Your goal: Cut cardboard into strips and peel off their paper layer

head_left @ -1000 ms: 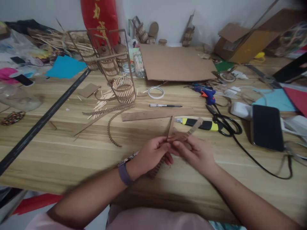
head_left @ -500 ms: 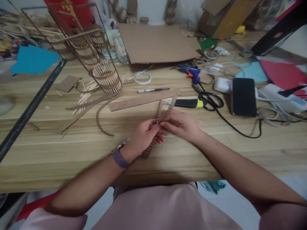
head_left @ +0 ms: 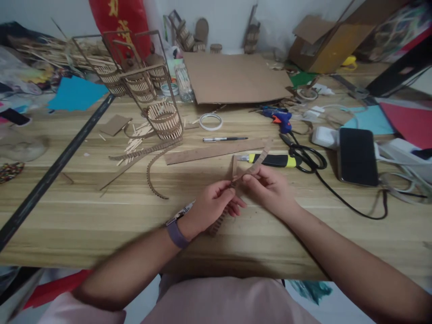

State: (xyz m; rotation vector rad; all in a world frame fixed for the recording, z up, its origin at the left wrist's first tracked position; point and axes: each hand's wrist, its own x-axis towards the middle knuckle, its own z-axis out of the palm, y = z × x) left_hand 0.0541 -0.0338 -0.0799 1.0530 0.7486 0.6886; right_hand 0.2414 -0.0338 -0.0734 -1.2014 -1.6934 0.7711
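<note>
My left hand [head_left: 216, 207] pinches the lower end of a thin brown cardboard strip [head_left: 264, 152] between thumb and forefinger. My right hand [head_left: 273, 191], a little to the right, has its fingertips closed on the same strip farther up, where it curves away. A short upright cardboard piece [head_left: 235, 166] stands out above the left fingertips; how it joins the strip is hidden. Below the left palm hangs a ridged cardboard band [head_left: 218, 224], partly covered by the hand. Just beyond the right hand lies a black and yellow utility knife [head_left: 273, 160].
Scissors [head_left: 308, 158], a phone [head_left: 357, 156] and a blue glue gun [head_left: 283, 120] lie to the right. A pen [head_left: 225, 139], tape roll [head_left: 211, 121] and flat cardboard strip [head_left: 212, 151] lie ahead. Stick-sided baskets [head_left: 165, 120] stand left, near a curved notched strip [head_left: 150, 175].
My right hand has drawn slightly away from the left, and the strip between them now bends more to the right. The whole view has shifted, showing more of the table's back.
</note>
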